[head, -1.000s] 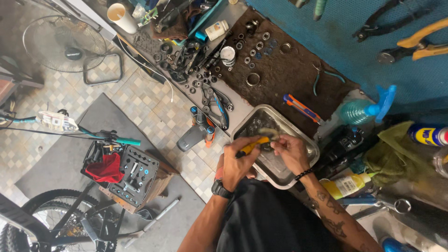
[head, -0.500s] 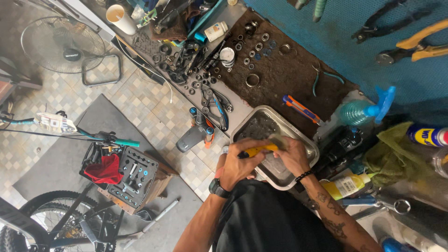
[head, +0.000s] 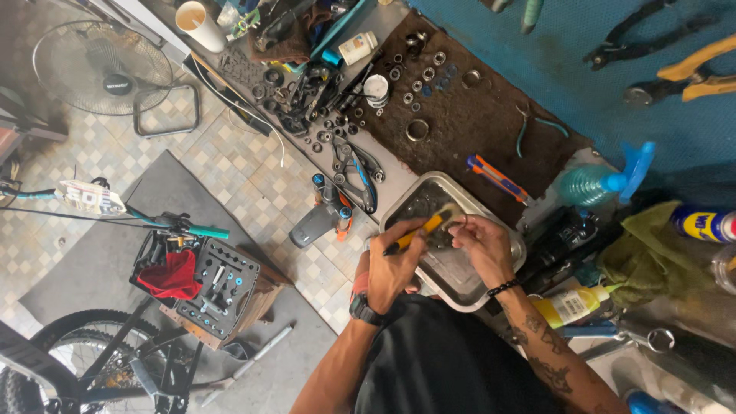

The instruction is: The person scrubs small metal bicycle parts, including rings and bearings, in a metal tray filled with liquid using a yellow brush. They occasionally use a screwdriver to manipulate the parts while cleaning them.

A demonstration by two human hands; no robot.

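My left hand (head: pixel 391 264) fists around a yellow-handled brush (head: pixel 418 232), bristles over the metal tray (head: pixel 510 257). My right hand (head: pixel 481 244) pinches a small part (head: pixel 454 222), too blurred to identify, above the tray's wet floor, just beside the bristles.

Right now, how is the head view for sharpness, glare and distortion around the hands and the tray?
Head view: daylight is even and soft, shadows weak. The metal tray shows dull wet reflections, no blown glare. The left hand and right hand are slightly soft; the small part at the yellow-handled brush cannot be made out. Wide-angle stretch shows at the edges.
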